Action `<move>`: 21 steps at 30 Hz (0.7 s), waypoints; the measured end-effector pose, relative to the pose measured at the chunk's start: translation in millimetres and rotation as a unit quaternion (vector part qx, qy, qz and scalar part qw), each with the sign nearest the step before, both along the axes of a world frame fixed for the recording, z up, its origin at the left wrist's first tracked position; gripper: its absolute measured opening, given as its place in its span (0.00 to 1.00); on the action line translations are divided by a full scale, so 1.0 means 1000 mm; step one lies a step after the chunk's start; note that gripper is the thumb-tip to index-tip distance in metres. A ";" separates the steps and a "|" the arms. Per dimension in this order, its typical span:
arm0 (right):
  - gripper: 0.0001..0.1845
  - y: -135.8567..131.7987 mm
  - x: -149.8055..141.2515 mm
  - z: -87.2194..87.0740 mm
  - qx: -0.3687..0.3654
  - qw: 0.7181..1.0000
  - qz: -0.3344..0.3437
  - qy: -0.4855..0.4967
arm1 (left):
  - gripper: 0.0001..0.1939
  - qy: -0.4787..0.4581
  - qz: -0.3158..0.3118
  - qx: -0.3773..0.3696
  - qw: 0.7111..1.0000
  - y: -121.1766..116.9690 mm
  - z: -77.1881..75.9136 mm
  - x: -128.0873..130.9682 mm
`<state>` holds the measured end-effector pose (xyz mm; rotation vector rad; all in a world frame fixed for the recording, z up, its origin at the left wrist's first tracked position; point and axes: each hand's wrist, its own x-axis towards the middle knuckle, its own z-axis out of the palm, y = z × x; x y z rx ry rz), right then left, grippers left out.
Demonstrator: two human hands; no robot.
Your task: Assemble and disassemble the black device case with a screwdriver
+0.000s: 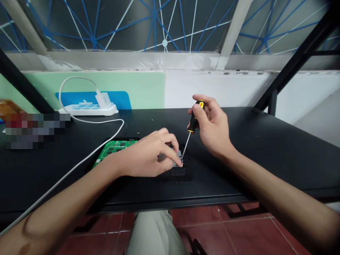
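My right hand [215,127] is closed around the black and yellow handle of a screwdriver [193,120]. The shaft slants down to the left, and its tip meets a small silvery metal part [178,154] in a black plastic housing [177,173]. My left hand [154,152] rests over that housing with fingers curled. Its index finger and thumb come together right beside the screwdriver tip; whatever they pinch is too small to make out. Partly behind my left hand and wrist lies a green circuit board [113,150], set in a black case.
A white power strip [90,109] with a plugged-in charger [103,100] stands at the back left of the black table [225,184]. From it a white cable [87,156] runs forward past my left forearm. Blurred-out items [32,131] lie at the far left.
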<state>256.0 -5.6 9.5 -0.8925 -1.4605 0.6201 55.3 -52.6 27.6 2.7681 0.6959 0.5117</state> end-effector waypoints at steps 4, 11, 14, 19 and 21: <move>0.18 -0.002 -0.001 0.002 0.002 1.000 -0.002 0.011 | 0.16 0.002 -0.001 0.000 1.000 0.000 0.000 0.000; 0.19 -0.002 0.001 0.002 0.013 1.000 -0.011 0.004 | 0.17 0.000 -0.002 0.000 1.000 0.000 0.000 0.000; 0.20 -0.001 0.001 0.001 0.022 1.000 -0.010 -0.012 | 0.16 0.000 -0.002 0.002 1.000 0.000 -0.001 0.000; 0.20 -0.001 0.001 0.000 0.017 1.000 -0.005 -0.012 | 0.17 0.002 0.000 0.001 1.000 0.000 0.000 0.000; 0.19 -0.001 0.001 0.001 0.020 1.000 -0.008 -0.011 | 0.16 0.003 -0.001 -0.002 1.000 0.000 0.000 -0.001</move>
